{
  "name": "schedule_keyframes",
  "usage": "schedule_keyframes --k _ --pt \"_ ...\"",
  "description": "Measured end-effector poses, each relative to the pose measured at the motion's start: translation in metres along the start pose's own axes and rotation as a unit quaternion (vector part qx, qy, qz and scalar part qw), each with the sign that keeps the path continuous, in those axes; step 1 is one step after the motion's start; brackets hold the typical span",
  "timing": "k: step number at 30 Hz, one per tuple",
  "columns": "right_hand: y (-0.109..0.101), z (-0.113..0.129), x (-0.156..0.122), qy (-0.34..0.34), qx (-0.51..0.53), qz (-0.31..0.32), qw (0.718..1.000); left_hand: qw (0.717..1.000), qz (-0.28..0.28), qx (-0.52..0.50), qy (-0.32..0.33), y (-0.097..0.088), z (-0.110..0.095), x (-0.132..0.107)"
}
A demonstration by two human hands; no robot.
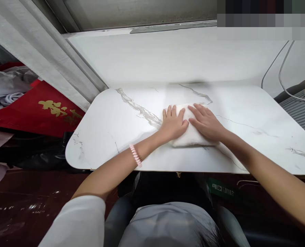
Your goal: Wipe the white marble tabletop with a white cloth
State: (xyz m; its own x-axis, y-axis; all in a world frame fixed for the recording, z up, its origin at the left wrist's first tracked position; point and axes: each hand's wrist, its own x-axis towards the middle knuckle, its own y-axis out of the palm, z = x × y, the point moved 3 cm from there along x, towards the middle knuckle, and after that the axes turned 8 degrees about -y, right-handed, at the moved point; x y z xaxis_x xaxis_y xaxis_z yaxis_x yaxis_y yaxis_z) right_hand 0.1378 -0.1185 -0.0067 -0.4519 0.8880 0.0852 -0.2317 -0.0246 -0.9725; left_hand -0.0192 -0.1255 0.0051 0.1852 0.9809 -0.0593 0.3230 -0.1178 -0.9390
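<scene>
Fingers (180, 115) flat on white cloth (191, 138); long axis roughly side-to-side along table (111, 130).

White surface (103, 127) with grey veins and rounded corners; a white cloth (191, 134) lies near its middle.

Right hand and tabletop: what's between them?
In the head view, a fluffy white cloth lies between the right hand and the marble-patterned tabletop.
</scene>
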Motion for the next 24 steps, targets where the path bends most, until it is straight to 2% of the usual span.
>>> schedule_keyframes --k 6,12,18,24 --pt "-0.004 -0.054 0.065 0.0 -0.016 -0.063 0.998 0.996 -0.091 -0.011 0.01 0.0 -0.011 0.081" --pt "-0.012 -0.09 0.096 0.034 -0.003 -0.067 0.997 0.995 -0.096 0.001 0.012 0.002 -0.023 0.133" --pt "-0.018 -0.104 0.103 0.062 0.021 -0.09 0.994 0.994 -0.105 0.018 0.02 0.004 -0.034 0.153" --pt "-0.016 -0.098 0.091 0.059 0.009 -0.074 0.995 0.995 -0.092 0.036 0.016 0.006 -0.036 0.138"
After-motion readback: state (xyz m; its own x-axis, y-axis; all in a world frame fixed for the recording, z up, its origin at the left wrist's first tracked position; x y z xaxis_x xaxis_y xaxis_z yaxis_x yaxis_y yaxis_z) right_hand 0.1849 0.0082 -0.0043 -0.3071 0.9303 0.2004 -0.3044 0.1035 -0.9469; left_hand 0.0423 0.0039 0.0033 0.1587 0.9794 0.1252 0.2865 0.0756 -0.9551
